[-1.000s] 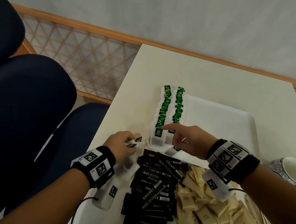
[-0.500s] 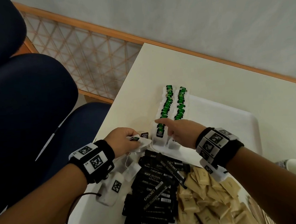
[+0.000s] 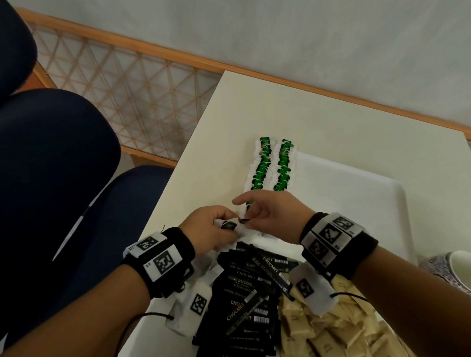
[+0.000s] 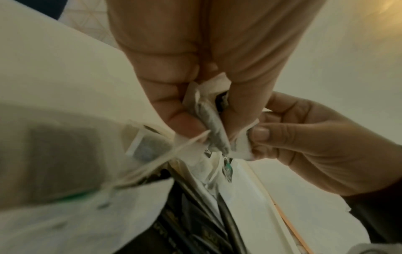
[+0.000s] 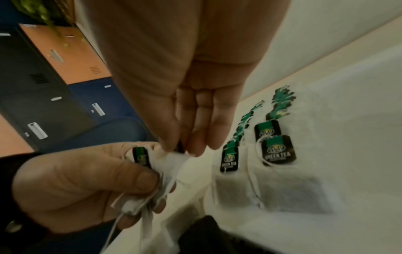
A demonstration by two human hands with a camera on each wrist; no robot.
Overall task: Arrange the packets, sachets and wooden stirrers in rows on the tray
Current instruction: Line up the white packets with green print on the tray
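Two rows of green-tagged tea bags point(image 3: 272, 167) lie along the left side of the white tray point(image 3: 369, 197), also seen in the right wrist view as tea bag rows point(image 5: 276, 151). At the rows' near end my left hand point(image 3: 226, 226) grips a bunch of tea bags point(image 4: 208, 120) with loose strings hanging. My right hand point(image 3: 245, 219) meets it and pinches the corner of one tea bag point(image 4: 243, 149) from that bunch. A green tag point(image 5: 142, 157) sticks up between my left fingers. Black Chocmet sachets point(image 3: 245, 297) and tan packets point(image 3: 337, 338) lie heaped at the tray's near end.
A patterned cup point(image 3: 469, 273) stands right of the tray. The cream table point(image 3: 336, 115) ends at its left edge close beside the tea bag rows. Dark blue chairs point(image 3: 60, 162) stand left of the table. The tray's right half point(image 3: 341, 187) is bare.
My right hand has left the near end of the tea bag rows and come back to my left hand, where it now pinches a tea bag. My left hand has shifted slightly right.
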